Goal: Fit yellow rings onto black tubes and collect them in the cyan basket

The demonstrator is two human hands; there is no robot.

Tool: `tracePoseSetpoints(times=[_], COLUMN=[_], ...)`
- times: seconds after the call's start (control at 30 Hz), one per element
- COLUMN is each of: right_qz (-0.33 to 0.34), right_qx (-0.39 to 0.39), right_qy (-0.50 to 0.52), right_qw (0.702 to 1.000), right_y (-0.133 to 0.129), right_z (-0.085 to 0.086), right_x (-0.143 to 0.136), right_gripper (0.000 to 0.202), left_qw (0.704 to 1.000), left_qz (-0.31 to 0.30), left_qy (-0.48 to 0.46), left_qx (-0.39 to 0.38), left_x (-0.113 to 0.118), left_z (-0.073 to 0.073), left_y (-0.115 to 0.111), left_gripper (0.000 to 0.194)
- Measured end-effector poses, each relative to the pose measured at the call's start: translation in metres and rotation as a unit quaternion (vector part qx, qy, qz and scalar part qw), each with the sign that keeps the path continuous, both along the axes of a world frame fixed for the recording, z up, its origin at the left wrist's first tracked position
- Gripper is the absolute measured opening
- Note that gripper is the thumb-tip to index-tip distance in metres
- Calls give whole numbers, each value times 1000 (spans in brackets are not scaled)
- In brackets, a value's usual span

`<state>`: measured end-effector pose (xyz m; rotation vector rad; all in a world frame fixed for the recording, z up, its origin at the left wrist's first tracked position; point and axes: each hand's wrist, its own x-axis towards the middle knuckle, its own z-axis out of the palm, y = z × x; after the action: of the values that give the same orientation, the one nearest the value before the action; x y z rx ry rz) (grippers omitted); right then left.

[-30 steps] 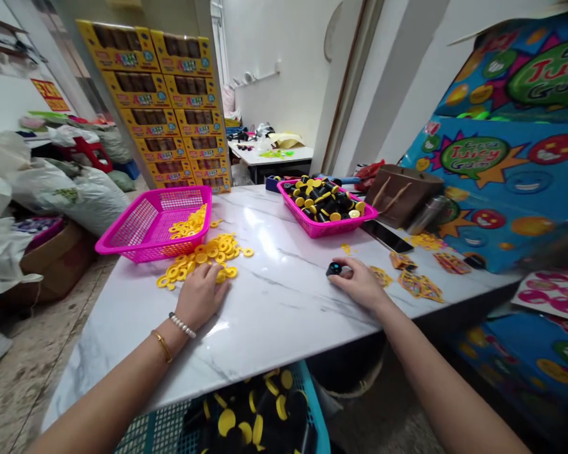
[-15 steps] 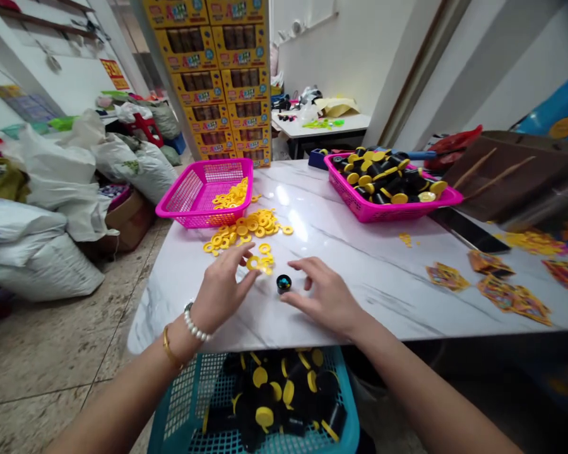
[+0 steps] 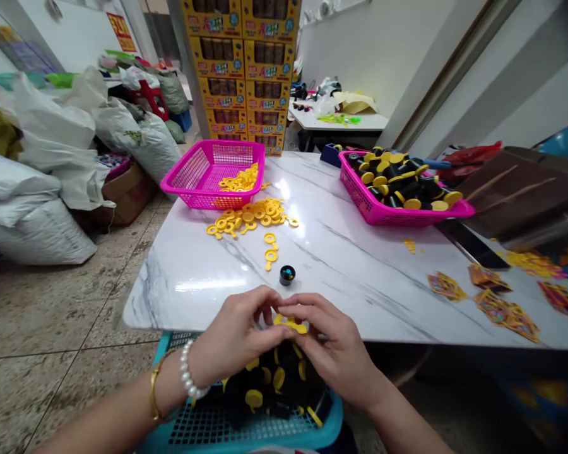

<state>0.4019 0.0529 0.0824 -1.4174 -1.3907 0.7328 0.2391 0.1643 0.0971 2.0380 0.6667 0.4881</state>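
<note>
Both hands meet over the table's front edge. My left hand (image 3: 241, 325), with a pearl bracelet and a gold bangle on its wrist, pinches a yellow plastic ring with a tab (image 3: 291, 324). From the other side, my right hand (image 3: 334, 347) grips the same ring between thumb and fingers, which partly hide it. Just beyond the fingers a short black cylinder (image 3: 287, 275) stands upright on the table, something blue-green inside its open top. Two loose yellow rings (image 3: 271, 255) lie behind it, and a heap of them (image 3: 260, 213) farther back.
A pink basket (image 3: 184, 192) with yellow rings stands back left. Another pink basket (image 3: 383, 216), full of black cylinders with yellow caps, stands back right. Below the edge is a teal basket (image 3: 331, 429) of similar pieces. A phone (image 3: 476, 244) and colourful packets (image 3: 506, 309) lie right.
My left hand has brought a yellow ring from the loose ones toward me. My right hand has left the black cylinder's side and closed on the ring too. The cylinder still stands on the table.
</note>
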Motion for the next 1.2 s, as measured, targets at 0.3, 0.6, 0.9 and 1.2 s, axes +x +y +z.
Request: tracePoseSetpoints(times=[0.3,0.6,0.9,1.2], right_qz=[-113,-92,-76,-106], right_qx=[-121,-130,-113,-149], right_qy=[404,224,38,64], right_qw=[899,962,990,981], right_y=[1,35,67,65], right_z=[-20,-3,-9,-14], right_x=[-6,51,40,37], right_gripper=[32,29,25,33], left_qw=[991,992,990,984], left_qz=[32,77,37,41], left_qy=[-91,-3,35,64], left_qx=[95,98,130,161], left_x=[24,48,50,50], left_z=[-21,-33,-45,-46], left_y=[-23,23,23,22], left_gripper=[31,44,16,15])
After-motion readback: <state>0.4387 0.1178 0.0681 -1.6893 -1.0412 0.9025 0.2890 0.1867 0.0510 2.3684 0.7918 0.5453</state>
